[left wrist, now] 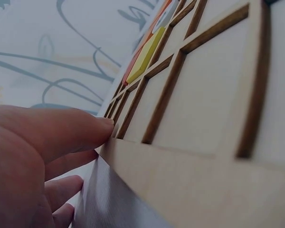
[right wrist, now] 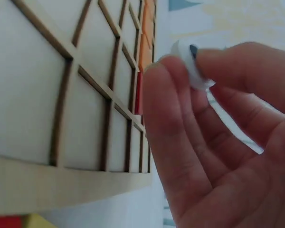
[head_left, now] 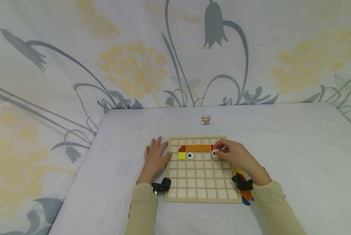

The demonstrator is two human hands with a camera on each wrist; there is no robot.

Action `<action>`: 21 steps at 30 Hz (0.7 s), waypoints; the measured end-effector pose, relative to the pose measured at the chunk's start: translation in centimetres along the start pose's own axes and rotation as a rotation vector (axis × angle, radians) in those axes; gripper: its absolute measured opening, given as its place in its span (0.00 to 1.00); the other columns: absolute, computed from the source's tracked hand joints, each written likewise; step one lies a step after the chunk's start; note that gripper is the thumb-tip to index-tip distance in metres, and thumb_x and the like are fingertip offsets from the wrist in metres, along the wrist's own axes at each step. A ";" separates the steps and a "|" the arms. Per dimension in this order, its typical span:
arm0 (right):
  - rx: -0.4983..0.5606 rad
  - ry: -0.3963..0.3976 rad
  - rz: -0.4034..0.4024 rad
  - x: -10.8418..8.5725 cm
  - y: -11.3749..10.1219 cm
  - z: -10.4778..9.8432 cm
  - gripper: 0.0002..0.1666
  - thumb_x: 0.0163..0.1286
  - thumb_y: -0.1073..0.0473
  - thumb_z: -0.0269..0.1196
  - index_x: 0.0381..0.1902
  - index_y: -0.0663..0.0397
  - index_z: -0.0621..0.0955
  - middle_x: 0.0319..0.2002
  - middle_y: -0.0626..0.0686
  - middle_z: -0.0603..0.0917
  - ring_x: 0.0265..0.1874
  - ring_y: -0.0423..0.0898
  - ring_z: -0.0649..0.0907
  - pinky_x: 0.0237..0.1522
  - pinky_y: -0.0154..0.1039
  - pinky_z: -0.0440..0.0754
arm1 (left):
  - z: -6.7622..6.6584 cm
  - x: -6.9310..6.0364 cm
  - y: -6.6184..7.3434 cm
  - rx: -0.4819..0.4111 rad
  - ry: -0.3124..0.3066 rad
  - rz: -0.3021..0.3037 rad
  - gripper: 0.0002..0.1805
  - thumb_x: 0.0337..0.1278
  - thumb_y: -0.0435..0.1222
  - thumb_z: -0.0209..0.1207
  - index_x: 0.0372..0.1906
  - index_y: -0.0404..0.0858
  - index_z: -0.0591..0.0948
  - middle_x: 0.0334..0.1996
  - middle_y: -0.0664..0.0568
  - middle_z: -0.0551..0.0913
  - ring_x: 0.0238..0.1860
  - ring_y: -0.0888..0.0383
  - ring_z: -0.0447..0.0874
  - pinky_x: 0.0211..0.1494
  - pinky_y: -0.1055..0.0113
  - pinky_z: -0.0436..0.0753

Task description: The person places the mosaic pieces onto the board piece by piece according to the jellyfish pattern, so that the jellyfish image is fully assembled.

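A wooden grid board (head_left: pixel 203 200) lies flat on the white cloth. In its upper rows sit a red quarter-round piece (head_left: pixel 182 148), several orange squares (head_left: pixel 198 148), a yellow square (head_left: pixel 182 156) and a white eye disc (head_left: pixel 190 156) with a black dot. My left hand (head_left: pixel 156 158) rests at the board's left edge, fingers spread, thumb touching the frame. Between thumb and finger, my right hand (head_left: pixel 235 156) pinches a second eye disc (right wrist: pixel 194 66) over the upper right cells. Another red piece (right wrist: pixel 138 94) shows beside the orange ones, partly hidden by that hand in the head view.
A small picture card (head_left: pixel 206 120) with a gridded figure lies beyond the board. Loose coloured pieces (head_left: pixel 246 195) are heaped at the board's right edge, partly under my right wrist. Flower-patterned cloth (head_left: pixel 140 71) stands behind and to the left.
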State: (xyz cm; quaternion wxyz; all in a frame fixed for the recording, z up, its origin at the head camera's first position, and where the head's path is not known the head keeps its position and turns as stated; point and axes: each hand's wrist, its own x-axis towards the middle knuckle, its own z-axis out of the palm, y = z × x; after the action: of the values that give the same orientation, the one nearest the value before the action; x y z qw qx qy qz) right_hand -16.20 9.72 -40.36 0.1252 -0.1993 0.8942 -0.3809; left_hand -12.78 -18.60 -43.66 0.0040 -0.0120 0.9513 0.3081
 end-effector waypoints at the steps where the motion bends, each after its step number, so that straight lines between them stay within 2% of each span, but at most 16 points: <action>1: 0.013 -0.004 0.016 0.1 0.1 0.2 0.08 0.62 0.56 0.58 0.40 0.49 0.78 0.33 0.48 0.78 0.29 0.42 0.78 0.34 0.37 0.77 | 0.1 0.0 0.0 -0.003 -0.001 0.000 0.27 0.57 0.44 0.52 0.62 0.41 0.68 0.67 0.45 0.53 0.68 0.47 0.38 0.64 0.48 0.38; 4: 0.016 0.007 0.029 0.2 0.5 0.7 0.09 0.62 0.58 0.58 0.42 0.50 0.78 0.34 0.48 0.79 0.30 0.42 0.78 0.37 0.40 0.77 | 0.2 0.0 0.0 -0.004 -0.003 0.004 0.27 0.57 0.44 0.52 0.62 0.41 0.67 0.67 0.45 0.52 0.68 0.47 0.38 0.64 0.48 0.38; 11: -0.036 0.070 0.000 0.6 0.6 1.8 0.10 0.61 0.58 0.59 0.41 0.50 0.80 0.35 0.47 0.81 0.34 0.43 0.77 0.40 0.43 0.75 | 0.3 0.0 0.0 0.004 0.006 0.013 0.27 0.57 0.44 0.52 0.62 0.41 0.67 0.67 0.45 0.53 0.68 0.47 0.38 0.64 0.48 0.38; 17: -0.091 0.071 -0.011 1.0 0.4 2.4 0.09 0.61 0.59 0.59 0.40 0.48 0.81 0.36 0.47 0.81 0.34 0.43 0.76 0.40 0.43 0.74 | 0.3 0.0 -0.1 0.022 0.008 0.014 0.27 0.57 0.45 0.52 0.62 0.41 0.67 0.67 0.45 0.53 0.68 0.47 0.39 0.64 0.48 0.38; 21: -0.128 0.071 -0.031 1.1 0.2 2.6 0.09 0.61 0.60 0.59 0.39 0.49 0.82 0.34 0.46 0.79 0.32 0.43 0.74 0.38 0.42 0.73 | 0.2 0.0 -0.2 0.024 0.018 0.020 0.27 0.57 0.44 0.52 0.62 0.41 0.68 0.67 0.44 0.53 0.68 0.46 0.39 0.64 0.47 0.39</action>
State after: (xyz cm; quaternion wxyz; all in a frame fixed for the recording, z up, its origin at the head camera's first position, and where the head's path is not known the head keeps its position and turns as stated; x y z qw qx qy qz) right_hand -16.28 7.72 -42.32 0.0747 -0.2070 0.9174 -0.3315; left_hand -12.82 -18.60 -43.93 -0.0077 -0.0051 0.9550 0.2964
